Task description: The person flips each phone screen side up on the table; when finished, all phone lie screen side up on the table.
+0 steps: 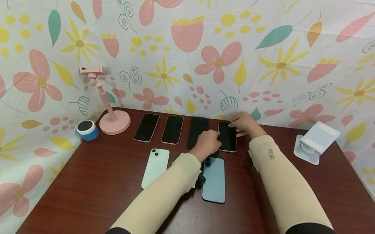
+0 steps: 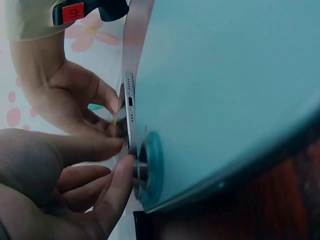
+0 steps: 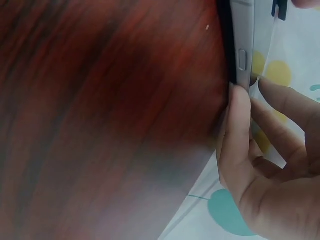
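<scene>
A smartphone [image 1: 227, 141] with a dark screen and pale frame lies at the far side of the table, with both hands at it. My left hand [image 1: 207, 143] pinches its left edge between thumb and finger, close by the port end [image 2: 131, 102] in the left wrist view. At the far right corner, my right hand [image 1: 246, 124] holds the side edge with thumb and fingertips, below a side button [image 3: 242, 60]. A black phone [image 1: 197, 130] lies just left of it, partly behind my left hand. Beneath my left wrist is a light blue phone [image 1: 215, 182], back up.
Two dark-screened phones [image 1: 146, 128] lie farther left in the same row. A mint phone [image 1: 156, 167] lies back up before them, partly covered by my left sleeve. A pink phone stand [image 1: 115, 123] and blue round container [image 1: 88, 133] stand left; a white folding stand [image 1: 320, 137] stands right.
</scene>
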`<state>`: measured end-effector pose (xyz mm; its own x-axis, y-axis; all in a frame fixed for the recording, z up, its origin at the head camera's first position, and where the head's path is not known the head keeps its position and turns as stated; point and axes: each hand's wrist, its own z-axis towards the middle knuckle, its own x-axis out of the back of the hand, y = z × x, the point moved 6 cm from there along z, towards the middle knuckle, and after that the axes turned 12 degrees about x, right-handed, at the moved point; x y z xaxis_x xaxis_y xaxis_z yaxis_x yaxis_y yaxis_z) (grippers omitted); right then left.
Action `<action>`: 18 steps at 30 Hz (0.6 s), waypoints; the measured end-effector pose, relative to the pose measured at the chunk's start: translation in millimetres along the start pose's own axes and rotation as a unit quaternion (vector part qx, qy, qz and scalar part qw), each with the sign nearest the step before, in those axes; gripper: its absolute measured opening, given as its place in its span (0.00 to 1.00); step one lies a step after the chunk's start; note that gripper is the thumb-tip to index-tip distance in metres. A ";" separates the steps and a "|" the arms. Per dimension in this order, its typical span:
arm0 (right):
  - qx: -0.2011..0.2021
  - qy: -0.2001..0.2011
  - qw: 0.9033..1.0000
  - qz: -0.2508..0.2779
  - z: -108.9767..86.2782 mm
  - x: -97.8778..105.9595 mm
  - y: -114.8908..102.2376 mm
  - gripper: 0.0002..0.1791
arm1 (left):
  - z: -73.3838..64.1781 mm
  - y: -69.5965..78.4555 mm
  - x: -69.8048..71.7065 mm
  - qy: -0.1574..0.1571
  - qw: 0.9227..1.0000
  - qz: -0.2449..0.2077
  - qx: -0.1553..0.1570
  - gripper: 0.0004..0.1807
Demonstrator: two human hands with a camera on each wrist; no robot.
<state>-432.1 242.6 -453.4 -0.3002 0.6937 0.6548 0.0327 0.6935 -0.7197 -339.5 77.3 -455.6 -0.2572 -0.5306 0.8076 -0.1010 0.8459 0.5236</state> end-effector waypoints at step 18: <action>0.060 0.012 0.994 -0.094 -9.3 7.5 -21.0 0.25 | -36.1 -37.8 35.3 -0.028 0.993 -0.095 -0.057 0.26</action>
<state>-426.2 235.1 -431.2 -0.2675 0.5593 0.7847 -0.1353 0.7845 -0.6052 -310.1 24.6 -437.1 -0.2973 -0.6732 0.6771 -0.0444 0.7181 0.6945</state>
